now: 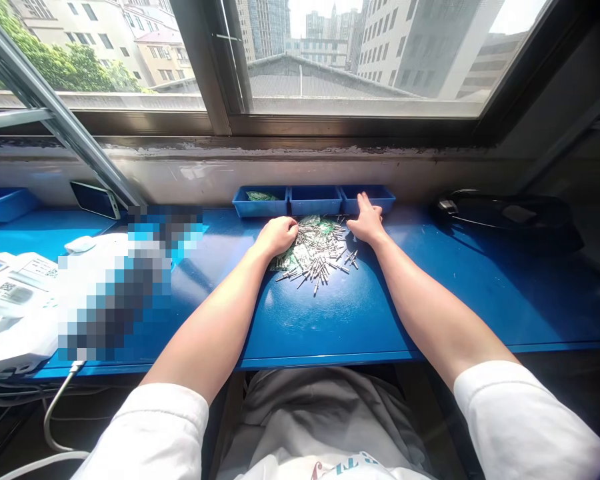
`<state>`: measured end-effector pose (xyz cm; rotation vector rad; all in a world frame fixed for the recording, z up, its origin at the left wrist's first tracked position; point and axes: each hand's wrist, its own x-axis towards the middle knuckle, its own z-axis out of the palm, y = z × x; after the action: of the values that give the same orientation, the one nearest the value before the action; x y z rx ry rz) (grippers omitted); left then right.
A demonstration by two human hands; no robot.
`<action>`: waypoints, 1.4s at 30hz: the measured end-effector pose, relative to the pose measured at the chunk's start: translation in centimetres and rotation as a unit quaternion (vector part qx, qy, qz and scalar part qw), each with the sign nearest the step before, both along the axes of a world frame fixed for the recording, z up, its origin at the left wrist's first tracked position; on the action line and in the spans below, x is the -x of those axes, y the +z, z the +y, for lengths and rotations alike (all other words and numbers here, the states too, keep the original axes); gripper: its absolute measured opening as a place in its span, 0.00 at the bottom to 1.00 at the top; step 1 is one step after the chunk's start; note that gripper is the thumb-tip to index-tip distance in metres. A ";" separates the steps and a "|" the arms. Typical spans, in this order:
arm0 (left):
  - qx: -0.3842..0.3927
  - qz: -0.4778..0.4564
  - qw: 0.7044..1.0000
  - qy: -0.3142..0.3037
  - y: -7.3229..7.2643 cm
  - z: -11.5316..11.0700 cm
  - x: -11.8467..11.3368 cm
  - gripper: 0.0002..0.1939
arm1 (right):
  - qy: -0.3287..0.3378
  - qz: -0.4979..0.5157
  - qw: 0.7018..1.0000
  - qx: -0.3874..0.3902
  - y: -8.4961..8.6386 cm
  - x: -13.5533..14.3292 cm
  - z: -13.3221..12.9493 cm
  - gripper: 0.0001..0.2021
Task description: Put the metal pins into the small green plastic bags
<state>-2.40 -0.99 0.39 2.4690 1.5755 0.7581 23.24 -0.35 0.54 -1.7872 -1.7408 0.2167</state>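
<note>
Left fingers (292, 227) curl against the pile's left edge, grip unclear; right fingers (364, 201) spread beside its right. Between them, blind rivets (316, 253) lie jumbled, long axes mixed, many pointing toward the person. Labels (14, 292) far left are unreadable.

Small-parts workstation, apparently in a workshop, set at a window. The blue, smooth-topped table (300, 333) serves as landmark. On it: a loose heap of slim, silvery metal pins (323, 257); behind the heap, at the table's far edge, a row of small, open blue plastic bins (315, 202). At its left end: white plastic devices with printed labels (17, 290) and a white cable (63, 393). Beyond it: a dark-framed sliding window (330, 123) facing multistorey buildings.
</note>
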 end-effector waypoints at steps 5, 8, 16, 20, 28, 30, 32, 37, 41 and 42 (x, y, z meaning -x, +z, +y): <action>-0.012 0.006 1.000 -0.006 -0.1 0.0 -0.1 0.15 | -0.004 0.001 1.000 -0.031 -0.1 0.1 0.1 0.41; -0.015 0.009 1.000 -0.007 -0.2 0.0 -0.1 0.15 | 0.004 0.000 0.995 -0.103 0.2 0.7 -0.2 0.34; -0.021 0.014 1.000 -0.006 -0.3 0.1 -0.1 0.15 | 0.243 -0.018 0.963 -0.111 1.3 3.5 -2.6 0.05; -0.022 0.016 1.000 -0.011 -0.1 -0.1 -0.1 0.15 | 0.331 -0.041 0.939 -0.086 1.8 4.8 -3.9 0.05; -0.017 0.029 0.999 -0.002 0.1 -0.3 -0.3 0.15 | 0.323 -0.156 0.932 -0.045 2.0 7.3 -5.1 0.09; -0.014 0.033 0.999 0.001 0.2 -0.4 -0.3 0.15 | 0.334 -0.167 0.927 -0.031 2.1 7.4 -5.2 0.08; -0.012 0.037 0.999 0.001 0.2 -0.4 -0.3 0.15 | 0.342 -0.172 0.923 -0.027 2.2 7.4 -5.3 0.08; -0.009 0.036 0.999 0.001 0.2 -0.4 -0.3 0.15 | 0.321 -0.151 0.934 -0.039 1.9 7.4 -5.1 0.08; -0.023 0.013 1.000 0.003 0.4 -0.6 -0.4 0.15 | 0.291 -0.035 0.955 -0.049 1.8 7.0 -4.7 0.05; -0.035 -0.001 0.999 0.004 0.5 -0.7 -0.4 0.15 | 0.280 -0.001 0.959 -0.050 1.8 6.9 -4.6 0.04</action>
<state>-1.98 -1.65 0.87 2.5111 1.5850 0.8296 16.37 -4.93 2.33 -1.1862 -2.1845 0.3506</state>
